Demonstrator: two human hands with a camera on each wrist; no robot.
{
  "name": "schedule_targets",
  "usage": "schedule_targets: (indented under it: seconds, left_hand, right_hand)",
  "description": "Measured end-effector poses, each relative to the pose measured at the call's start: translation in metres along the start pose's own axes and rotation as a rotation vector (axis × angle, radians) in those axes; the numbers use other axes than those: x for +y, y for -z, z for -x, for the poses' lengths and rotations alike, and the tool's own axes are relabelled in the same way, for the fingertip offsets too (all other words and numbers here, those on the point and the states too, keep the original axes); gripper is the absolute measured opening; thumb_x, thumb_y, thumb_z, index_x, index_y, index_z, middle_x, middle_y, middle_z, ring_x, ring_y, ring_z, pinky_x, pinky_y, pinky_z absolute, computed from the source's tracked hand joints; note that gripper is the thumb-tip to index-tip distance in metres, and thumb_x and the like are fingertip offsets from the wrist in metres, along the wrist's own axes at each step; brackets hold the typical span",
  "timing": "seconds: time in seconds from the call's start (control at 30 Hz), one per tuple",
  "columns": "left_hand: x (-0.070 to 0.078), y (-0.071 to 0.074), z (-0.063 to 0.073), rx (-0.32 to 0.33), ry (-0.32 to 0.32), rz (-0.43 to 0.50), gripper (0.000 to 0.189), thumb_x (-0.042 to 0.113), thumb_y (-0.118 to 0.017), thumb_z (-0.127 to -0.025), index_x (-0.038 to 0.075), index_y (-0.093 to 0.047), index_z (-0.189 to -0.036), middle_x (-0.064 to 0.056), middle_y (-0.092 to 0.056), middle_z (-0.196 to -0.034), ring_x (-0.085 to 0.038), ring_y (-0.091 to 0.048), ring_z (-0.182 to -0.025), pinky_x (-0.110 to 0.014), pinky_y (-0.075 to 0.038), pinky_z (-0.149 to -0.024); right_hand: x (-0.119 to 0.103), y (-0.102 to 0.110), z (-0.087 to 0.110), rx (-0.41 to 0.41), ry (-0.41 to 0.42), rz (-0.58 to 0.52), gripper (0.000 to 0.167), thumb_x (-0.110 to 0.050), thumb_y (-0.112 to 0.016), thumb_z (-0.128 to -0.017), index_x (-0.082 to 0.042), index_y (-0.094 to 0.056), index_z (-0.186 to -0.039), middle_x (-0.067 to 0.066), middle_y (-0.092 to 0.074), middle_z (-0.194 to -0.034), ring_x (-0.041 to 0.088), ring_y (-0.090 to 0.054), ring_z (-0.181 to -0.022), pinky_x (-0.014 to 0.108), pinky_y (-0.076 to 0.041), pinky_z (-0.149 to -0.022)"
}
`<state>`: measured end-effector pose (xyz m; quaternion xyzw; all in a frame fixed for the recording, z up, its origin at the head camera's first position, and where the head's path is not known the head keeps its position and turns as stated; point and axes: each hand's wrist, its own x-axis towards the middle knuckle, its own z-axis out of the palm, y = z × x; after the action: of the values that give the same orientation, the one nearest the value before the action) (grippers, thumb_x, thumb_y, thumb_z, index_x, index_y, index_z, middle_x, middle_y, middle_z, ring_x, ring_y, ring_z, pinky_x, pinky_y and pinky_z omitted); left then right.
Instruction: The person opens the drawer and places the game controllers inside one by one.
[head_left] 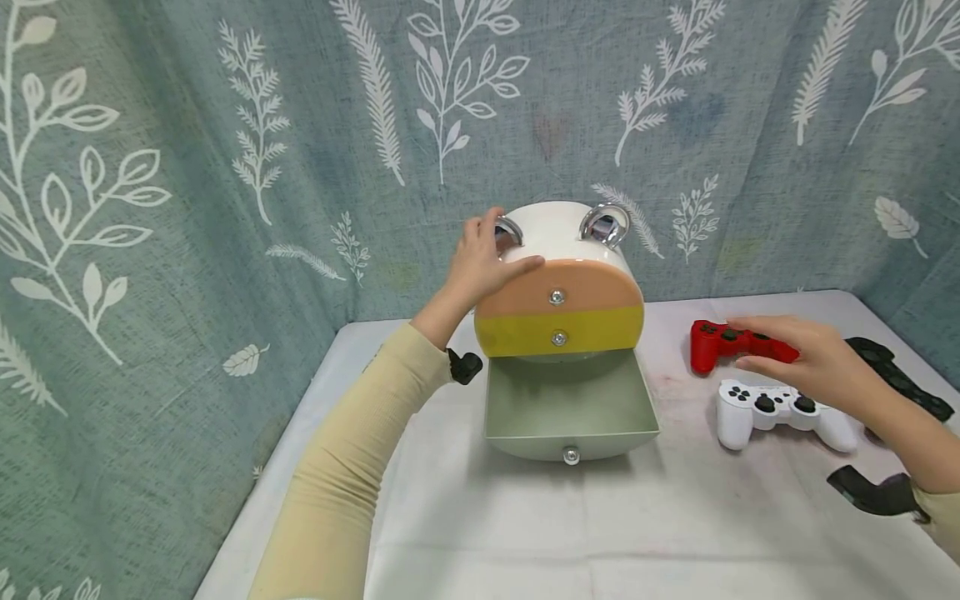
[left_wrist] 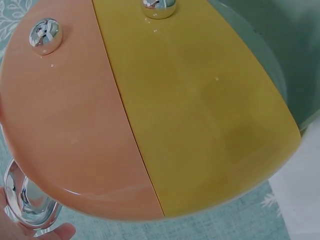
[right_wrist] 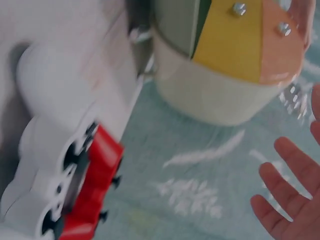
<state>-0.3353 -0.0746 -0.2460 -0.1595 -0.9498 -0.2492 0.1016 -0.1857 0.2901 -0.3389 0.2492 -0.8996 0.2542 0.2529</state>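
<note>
A small rounded drawer cabinet (head_left: 561, 287) stands mid-table, with an orange drawer front, a yellow one and a pale green bottom drawer (head_left: 572, 396) pulled out and empty. My left hand (head_left: 480, 258) grips the cabinet's upper left by the chrome ring, thumb lying along the top front edge. In the left wrist view, fingertips show beside that ring (left_wrist: 30, 197). Over the game controllers hovers my right hand (head_left: 817, 358), fingers extended and thumb apart, holding nothing. Beneath it are a red controller (head_left: 705, 346) and a white controller (head_left: 780, 408), side by side.
A black controller (head_left: 900, 375) lies at the table's right, partly hidden by the right forearm. The white-covered table (head_left: 525, 533) meets a leaf-patterned curtain (head_left: 315, 150) behind and at the left. A second chrome ring (head_left: 606, 225) sticks up from the cabinet's top right.
</note>
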Motion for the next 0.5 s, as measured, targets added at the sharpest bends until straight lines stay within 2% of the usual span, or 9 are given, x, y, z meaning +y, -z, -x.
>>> schedule_targets:
  seconds: [0.07,0.17,0.23,0.27,0.37,0.5]
  left_hand:
    - [0.0,0.0,0.0,-0.001,0.0,0.0,0.096,0.066,-0.064,-0.07,0.024,-0.019,-0.144,-0.012,-0.022,-0.143,-0.033,-0.032,-0.127,-0.05,-0.034,-0.098]
    - [0.0,0.0,0.0,-0.004,-0.003,0.003,0.096,0.066,-0.063,-0.07,0.024,-0.018,-0.144,-0.012,-0.021,-0.143,-0.033,-0.032,-0.127,-0.05,-0.033,-0.098]
    - [-0.001,0.0,0.0,-0.003,-0.006,0.007,0.096,0.066,-0.064,-0.07,0.024,-0.019,-0.144,-0.012,-0.021,-0.143,-0.034,-0.031,-0.127,-0.051,-0.033,-0.098]
    - [-0.001,0.0,0.0,-0.004,-0.007,0.012,0.096,0.066,-0.064,-0.07,0.024,-0.019,-0.144,-0.012,-0.021,-0.143,-0.034,-0.031,-0.128,-0.051,-0.033,-0.098]
    - [-0.001,0.0,0.001,-0.003,-0.008,0.014,0.096,0.066,-0.064,-0.07,0.024,-0.019,-0.144,-0.013,-0.022,-0.142,-0.033,-0.031,-0.127,-0.05,-0.034,-0.098]
    - [0.0,0.001,0.001,-0.003,-0.007,0.007,0.096,0.066,-0.063,-0.07,0.024,-0.018,-0.144,-0.012,-0.022,-0.142,-0.033,-0.032,-0.127,-0.049,-0.035,-0.097]
  right_hand:
    - [0.007,0.001,0.003,-0.048,-0.022,0.041,0.061,-0.007,-0.082,-0.062,-0.009,-0.061,-0.119,0.0,-0.062,-0.113,-0.012,-0.044,-0.105,0.007,-0.034,-0.083]
    - [0.016,0.003,0.007,-0.152,-0.069,0.066,0.063,-0.011,-0.081,-0.066,-0.003,-0.056,-0.123,0.017,-0.06,-0.116,0.015,-0.051,-0.107,0.032,-0.043,-0.086]
    - [0.022,0.003,0.01,-0.218,-0.097,0.072,0.066,-0.014,-0.079,-0.069,0.0,-0.051,-0.127,0.024,-0.055,-0.119,0.033,-0.049,-0.105,0.05,-0.043,-0.08]
    - [0.025,0.003,0.012,-0.25,-0.114,0.074,0.067,-0.016,-0.078,-0.071,0.001,-0.049,-0.128,0.026,-0.053,-0.121,0.038,-0.047,-0.105,0.057,-0.041,-0.078]
    - [0.034,0.002,0.017,-0.315,-0.16,0.076,0.07,-0.022,-0.078,-0.072,0.0,-0.047,-0.13,0.028,-0.049,-0.124,0.043,-0.044,-0.107,0.062,-0.038,-0.079]
    - [0.044,-0.003,0.025,-0.395,-0.191,0.091,0.074,-0.031,-0.077,-0.072,-0.001,-0.044,-0.132,0.028,-0.048,-0.126,0.044,-0.043,-0.109,0.062,-0.036,-0.082]
